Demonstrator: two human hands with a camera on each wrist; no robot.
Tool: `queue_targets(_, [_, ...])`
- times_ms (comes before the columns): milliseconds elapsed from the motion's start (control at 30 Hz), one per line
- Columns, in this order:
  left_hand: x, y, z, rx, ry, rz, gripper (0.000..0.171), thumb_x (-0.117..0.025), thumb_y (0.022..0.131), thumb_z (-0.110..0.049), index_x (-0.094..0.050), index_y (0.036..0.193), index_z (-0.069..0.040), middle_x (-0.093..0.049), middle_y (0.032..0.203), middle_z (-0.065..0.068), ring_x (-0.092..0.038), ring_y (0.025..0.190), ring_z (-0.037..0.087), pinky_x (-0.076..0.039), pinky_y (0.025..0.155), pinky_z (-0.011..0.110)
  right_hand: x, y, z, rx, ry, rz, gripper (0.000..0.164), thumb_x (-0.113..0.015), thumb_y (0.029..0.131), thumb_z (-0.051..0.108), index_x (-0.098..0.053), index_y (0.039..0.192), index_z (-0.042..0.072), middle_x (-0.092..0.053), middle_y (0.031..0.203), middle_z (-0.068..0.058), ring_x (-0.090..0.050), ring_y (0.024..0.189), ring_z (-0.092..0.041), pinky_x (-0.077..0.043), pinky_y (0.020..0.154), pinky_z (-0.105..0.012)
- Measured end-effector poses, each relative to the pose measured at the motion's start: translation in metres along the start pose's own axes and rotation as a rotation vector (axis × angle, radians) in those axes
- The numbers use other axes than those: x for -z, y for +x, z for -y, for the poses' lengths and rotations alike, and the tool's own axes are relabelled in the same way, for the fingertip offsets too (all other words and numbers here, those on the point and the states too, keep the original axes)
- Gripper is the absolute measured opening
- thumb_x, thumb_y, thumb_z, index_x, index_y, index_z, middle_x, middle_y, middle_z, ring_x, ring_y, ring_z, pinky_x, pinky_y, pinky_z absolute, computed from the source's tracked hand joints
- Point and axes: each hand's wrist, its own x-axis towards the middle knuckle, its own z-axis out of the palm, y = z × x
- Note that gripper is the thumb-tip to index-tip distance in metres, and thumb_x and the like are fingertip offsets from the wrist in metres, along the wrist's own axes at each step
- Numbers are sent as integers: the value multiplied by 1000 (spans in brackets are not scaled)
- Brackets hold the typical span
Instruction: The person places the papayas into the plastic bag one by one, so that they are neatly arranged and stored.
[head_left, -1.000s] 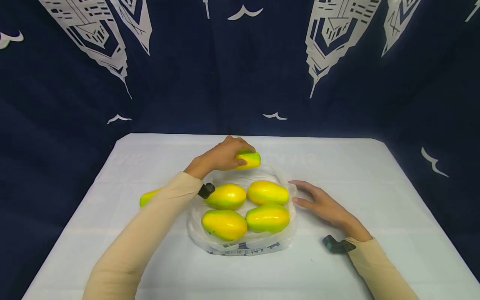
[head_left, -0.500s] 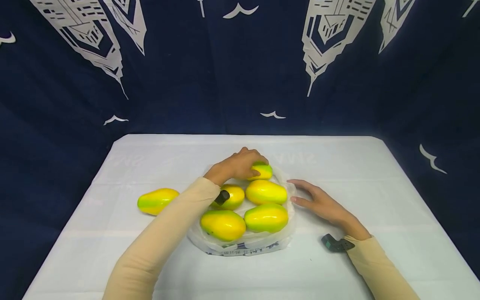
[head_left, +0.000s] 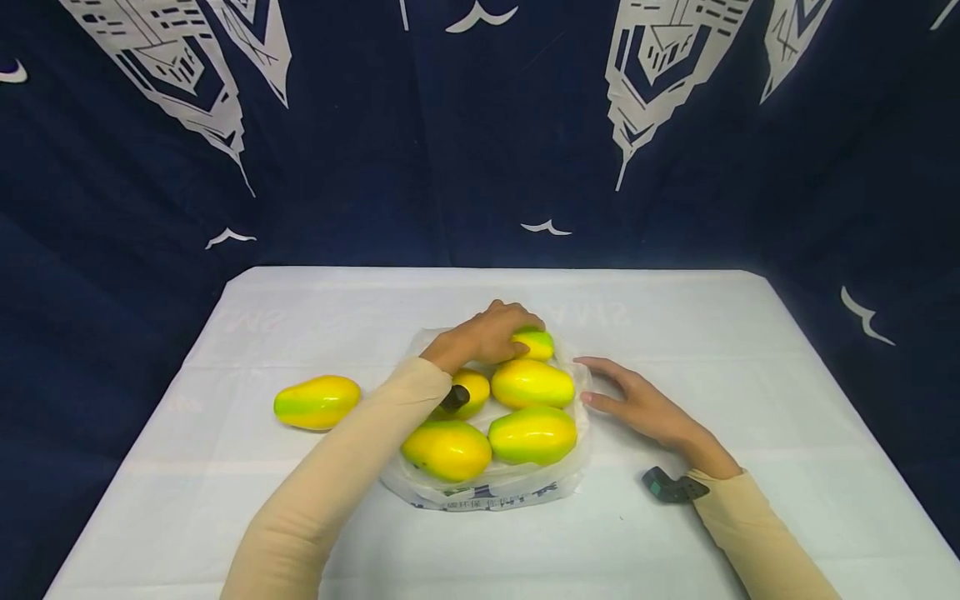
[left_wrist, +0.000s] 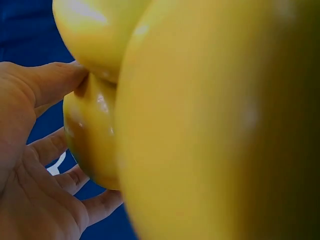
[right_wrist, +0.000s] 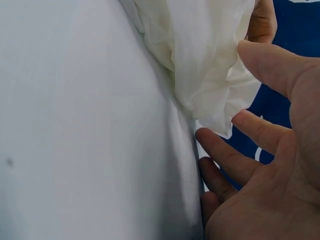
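My left hand [head_left: 491, 336] holds a yellow-green mango [head_left: 537, 343] at the back of a translucent white plastic bag [head_left: 498, 498]. In the left wrist view the thumb lies on top of this mango [left_wrist: 92, 135] and the fingers reach round its far side. Several more mangoes [head_left: 532, 435] lie in the bag in front of it, one partly covered by the left wrist. Beside the bag's right edge is my right hand [head_left: 648, 408], its fingers spread. In the right wrist view its thumb and fingertips touch the crumpled bag side [right_wrist: 210, 65].
One loose mango [head_left: 317, 402] lies on the white-covered table [head_left: 187, 500], left of the bag. Behind the table hangs a dark blue cloth [head_left: 435, 150] with white prints. A black wrist camera [head_left: 673, 486] sits on the right wrist.
My left hand has carried its mango right and towards me, down into the back of the bag. The left sleeve has moved off the loose mango. My right hand has stayed in place.
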Motion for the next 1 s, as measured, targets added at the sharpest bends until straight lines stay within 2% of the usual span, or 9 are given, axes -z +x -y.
queue_targets(267, [-5,2,-1,-26,-26,-13,44,-60,101,-17,-53,145,-19,-52,145,2,-42,129,23,-37,112,38,-1,1,-1,-7,6,-2,66,-66,94,47,-42,151,25,-34,162,-8,-23,151,-38,-19,116,-69])
queue_targets(567, [-10,3,-3,-8,-65,-33,45,-59,102,-18,-50,145,-21,-47,147,3,-41,128,24,-39,112,40,-1,-1,1,-9,14,-4,68,-66,94,47,-40,152,24,-34,161,-10,-24,150,-40,-20,116,-69])
queue_targets(1000, [-8,-1,-9,-35,9,-21,45,-59,102,-18,-51,146,-21,-48,149,2,-42,129,25,-40,111,40,-1,-2,0,-13,39,1,68,-66,94,47,-40,152,23,-34,161,-10,-23,151,-39,-19,117,-68])
